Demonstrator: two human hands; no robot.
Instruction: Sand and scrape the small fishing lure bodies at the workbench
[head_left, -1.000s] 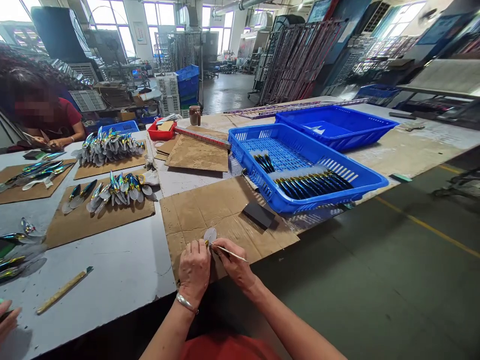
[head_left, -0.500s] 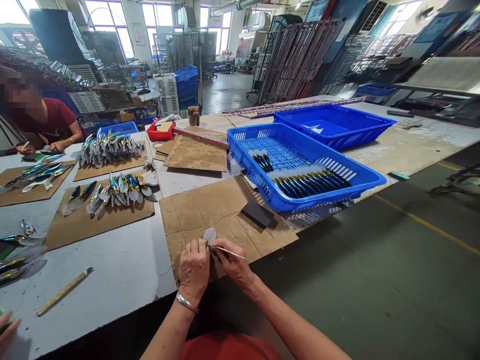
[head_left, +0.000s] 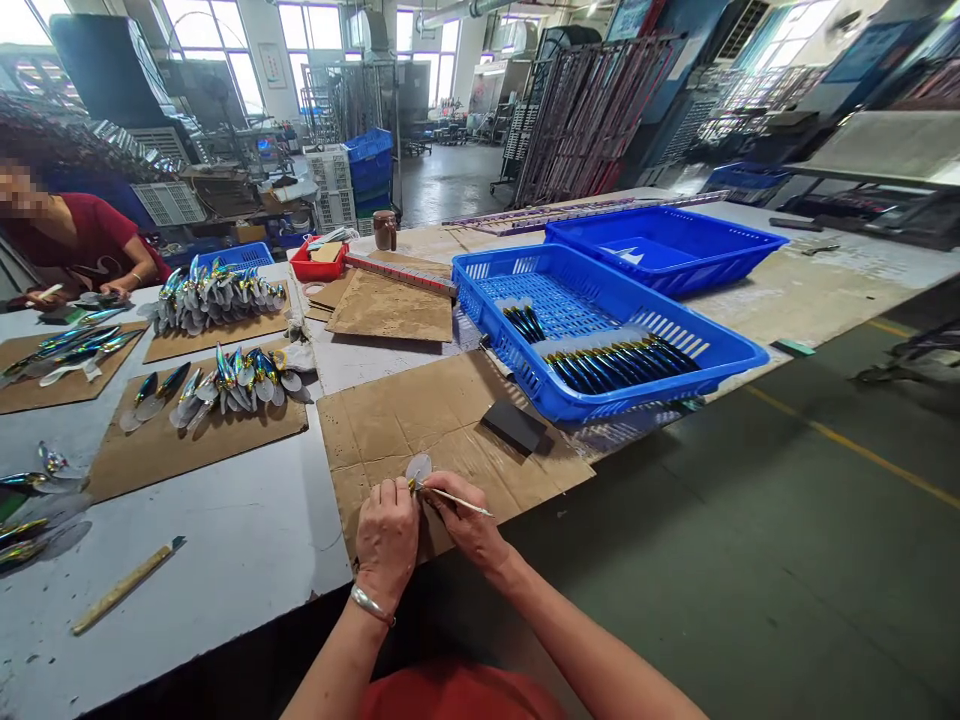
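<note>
Two hands: both closed at the near table edge, over the cardboard (head_left: 450,420)
Left hand (head_left: 388,535): pinched shut on a spoon (head_left: 418,467); bowl pokes out past the fingertips, lying against the cardboard; silver bangle on the wrist
Right hand (head_left: 469,522): closed on a thin stick (head_left: 454,497); tip set at the spoon's neck, just beside the left fingertips; far end angled out to the right
Spoon position: at the cardboard's near edge, between the two hands; handle hidden under the left fingers
Near things: black block (head_left: 514,426) on the cardboard just beyond the hands; blue basket (head_left: 720,345) further right, holding rows of dark spoons (head_left: 619,365)
Left side: iridescent spoons (head_left: 225,382) fanned on cardboard sheets; wooden stick (head_left: 124,585) lying alone on the white table (head_left: 247,540)
Co-worker (head_left: 82,245): seated at the far left corner, hands on own pieces
Risk, slip: likely if the stick skids off the smooth neck; could scratch the finish or jab the left fingertips
Risk, drop: work sits right at the table edge; loosened pinch could send the spoon to the floor
Risk, snap: thin stick looks liable to bend or break under hard pressing
</note>
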